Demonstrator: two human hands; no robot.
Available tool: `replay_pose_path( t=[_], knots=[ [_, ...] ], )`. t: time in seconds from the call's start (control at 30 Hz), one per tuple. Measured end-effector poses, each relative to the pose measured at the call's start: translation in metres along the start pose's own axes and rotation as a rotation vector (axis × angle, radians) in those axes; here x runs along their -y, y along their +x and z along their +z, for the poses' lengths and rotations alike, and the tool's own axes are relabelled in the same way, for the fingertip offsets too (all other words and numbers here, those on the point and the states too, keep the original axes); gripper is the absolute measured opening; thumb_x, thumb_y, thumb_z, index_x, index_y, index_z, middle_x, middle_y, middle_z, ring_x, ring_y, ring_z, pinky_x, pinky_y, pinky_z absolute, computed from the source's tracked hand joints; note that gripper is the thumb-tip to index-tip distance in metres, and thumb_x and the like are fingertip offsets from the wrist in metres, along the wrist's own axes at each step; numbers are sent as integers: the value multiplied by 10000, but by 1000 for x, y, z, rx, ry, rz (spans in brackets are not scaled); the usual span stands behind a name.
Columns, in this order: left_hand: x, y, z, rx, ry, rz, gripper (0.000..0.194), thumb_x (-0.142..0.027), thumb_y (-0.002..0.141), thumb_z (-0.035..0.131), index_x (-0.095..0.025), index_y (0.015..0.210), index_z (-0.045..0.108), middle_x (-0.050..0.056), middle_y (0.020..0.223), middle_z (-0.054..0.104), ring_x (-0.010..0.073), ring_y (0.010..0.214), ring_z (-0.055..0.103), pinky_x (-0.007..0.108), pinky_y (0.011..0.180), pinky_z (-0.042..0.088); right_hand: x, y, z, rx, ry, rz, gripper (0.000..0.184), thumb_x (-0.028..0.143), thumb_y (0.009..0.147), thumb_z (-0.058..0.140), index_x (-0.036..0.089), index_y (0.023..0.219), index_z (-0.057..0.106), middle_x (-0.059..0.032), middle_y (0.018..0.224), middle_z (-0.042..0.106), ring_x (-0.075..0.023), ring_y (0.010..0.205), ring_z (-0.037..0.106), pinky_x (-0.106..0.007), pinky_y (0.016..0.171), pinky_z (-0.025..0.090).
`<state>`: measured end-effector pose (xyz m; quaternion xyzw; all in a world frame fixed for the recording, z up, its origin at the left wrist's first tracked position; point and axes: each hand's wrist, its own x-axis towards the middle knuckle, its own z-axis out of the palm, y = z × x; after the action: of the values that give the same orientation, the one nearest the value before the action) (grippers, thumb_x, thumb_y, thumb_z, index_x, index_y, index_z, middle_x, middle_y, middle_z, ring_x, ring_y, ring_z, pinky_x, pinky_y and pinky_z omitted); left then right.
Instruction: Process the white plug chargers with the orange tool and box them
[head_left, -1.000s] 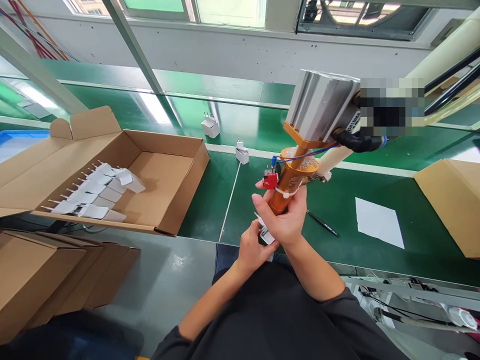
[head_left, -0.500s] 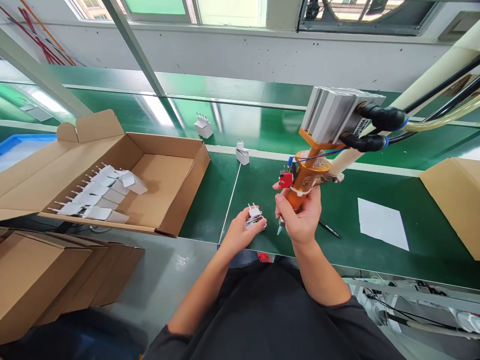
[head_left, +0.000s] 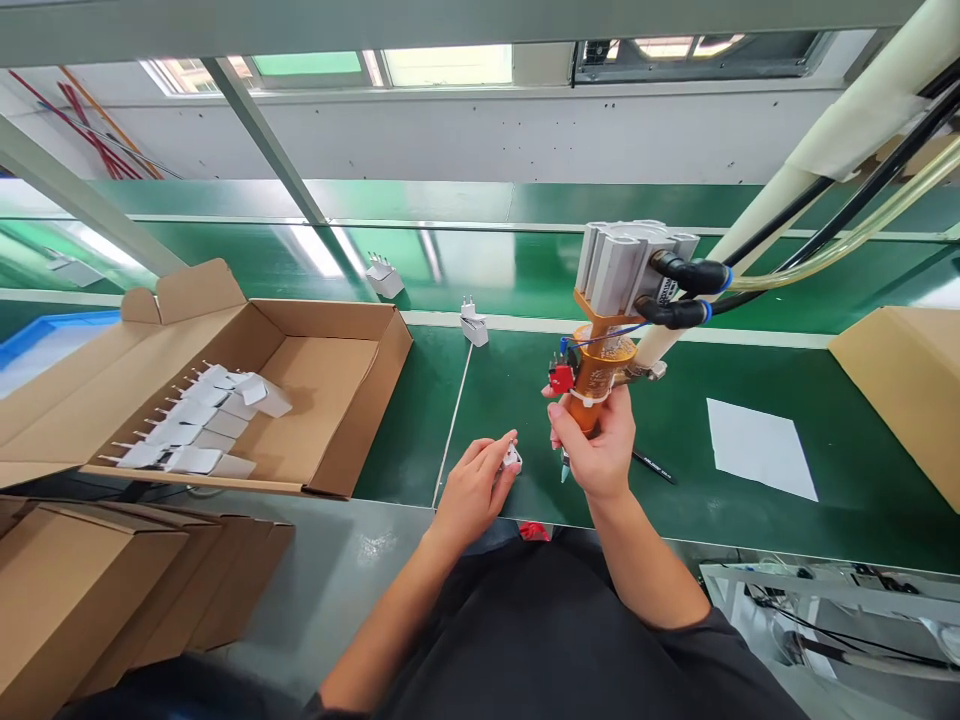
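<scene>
Gripped the orange tool (head_left: 592, 385) upright in the right hand (head_left: 596, 450), fist clenched round the barrel, tip (head_left: 564, 470) down toward the belt (head_left: 675, 500), presumably to keep it ready over the work. Pinched a small white plug (head_left: 512, 458) in the left hand (head_left: 472, 490), fingers closed on it, low by the belt's near edge. Plug just left of the tip, near but apart. More plugs (head_left: 187, 425) rowed in the open box (head_left: 330, 420) at left; two others (head_left: 472, 327) farther up the belt.
</scene>
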<state>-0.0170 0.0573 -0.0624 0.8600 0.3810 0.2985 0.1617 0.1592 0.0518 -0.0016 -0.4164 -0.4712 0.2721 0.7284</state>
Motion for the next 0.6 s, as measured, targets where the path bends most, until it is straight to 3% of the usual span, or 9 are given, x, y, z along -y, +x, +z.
replay_pose_path(
  t=[0.1, 0.2, 0.3, 0.4, 0.5, 0.6],
  knots=[
    [1, 0, 11, -93, -11, -28, 277, -360, 1020, 501, -200, 1229, 585, 70, 1080, 731, 196, 951, 679, 309, 835, 561, -2, -1, -3, 11, -4, -3, 267, 244, 840, 696, 240, 994, 478, 29, 778, 644, -69, 430, 467, -220, 397, 385],
    [3, -1, 19, -104, 0, -96, 239, -395, 1001, 544, -209, 1145, 588, 47, 1000, 724, 175, 842, 698, 282, 778, 562, -4, -2, -6, 11, -23, 3, 261, 264, 847, 695, 242, 993, 480, 38, 740, 628, -76, 433, 465, -219, 396, 387],
    [6, -8, 18, -17, 120, -129, 269, -384, 994, 549, -206, 1195, 551, 52, 979, 710, 199, 836, 700, 299, 741, 558, -5, -2, -9, 4, -43, 15, 265, 289, 849, 697, 240, 991, 479, 47, 703, 611, -79, 431, 461, -217, 394, 389],
    [11, -7, 12, 117, 235, -51, 334, -369, 974, 574, -203, 1256, 506, 69, 1024, 690, 231, 891, 692, 327, 759, 556, -4, -1, -13, -1, -47, 14, 273, 303, 843, 703, 235, 985, 480, 45, 697, 608, -79, 431, 464, -214, 394, 394],
    [18, 23, 12, 169, 276, 20, 351, -371, 976, 565, -183, 1263, 493, 89, 1059, 678, 239, 924, 684, 335, 795, 548, -2, -1, -19, 17, -48, 19, 277, 298, 837, 710, 231, 987, 486, 41, 707, 615, -81, 437, 480, -208, 391, 401],
    [27, 85, 24, 162, 327, -18, 417, -364, 971, 564, -139, 1312, 481, 130, 1111, 672, 265, 1030, 660, 355, 871, 529, -2, -2, -27, 21, -67, 29, 264, 282, 834, 712, 228, 987, 503, 39, 719, 626, -81, 435, 493, -205, 389, 413]
  ],
)
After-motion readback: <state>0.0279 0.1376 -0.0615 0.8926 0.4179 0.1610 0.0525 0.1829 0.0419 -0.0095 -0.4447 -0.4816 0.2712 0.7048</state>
